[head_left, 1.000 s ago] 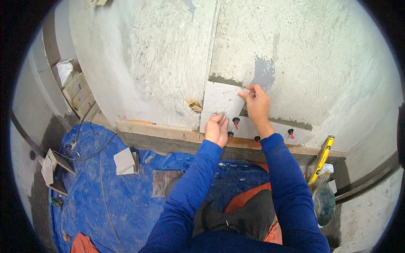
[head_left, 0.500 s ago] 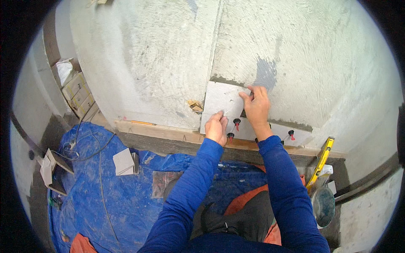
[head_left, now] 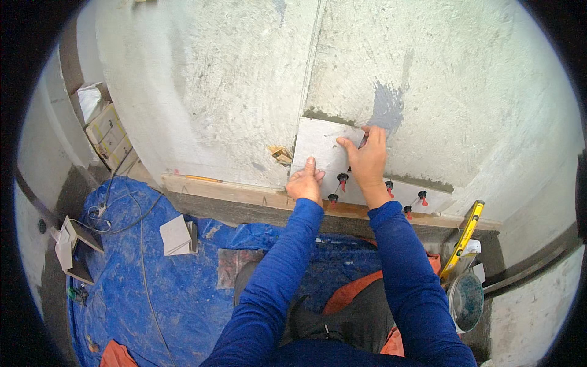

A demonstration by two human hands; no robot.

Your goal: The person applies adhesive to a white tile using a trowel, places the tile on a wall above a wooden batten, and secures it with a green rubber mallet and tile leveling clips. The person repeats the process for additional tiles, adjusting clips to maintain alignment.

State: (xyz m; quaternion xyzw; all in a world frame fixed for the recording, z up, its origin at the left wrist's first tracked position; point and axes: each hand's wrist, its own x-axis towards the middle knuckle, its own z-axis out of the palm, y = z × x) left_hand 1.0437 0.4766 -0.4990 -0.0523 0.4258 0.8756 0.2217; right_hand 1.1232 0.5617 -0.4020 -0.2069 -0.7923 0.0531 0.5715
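At the near edge, blue sleeves and dark trousers are seen above a blue tarp [head_left: 153, 293] spread over the floor. On the tarp, to the left, a loose tile piece [head_left: 175, 235] lies flat, and further left two more pieces [head_left: 72, 244] are propped on edge beside a cable. To the right, a bucket [head_left: 468, 301] stands just beside a yellow level [head_left: 463, 238], which leans toward the wall.

Further off, a wooden batten [head_left: 232, 191] runs along the foot of the wall. Above it, a grey tile [head_left: 321, 150] is set against the rough plastered wall [head_left: 214, 92], with red-and-black clips [head_left: 342, 178] at its lower edge and along the tile to its right.

The left hand [head_left: 304, 182] is laid on the tile's lower edge, fingers curled, thumb raised. The right hand [head_left: 365, 160] is pressed flat on the tile's right side, fingers spread wide and reaching its top corner. Nothing is gripped by either hand.

Far left, cartons [head_left: 110, 136] are stacked by the wall.
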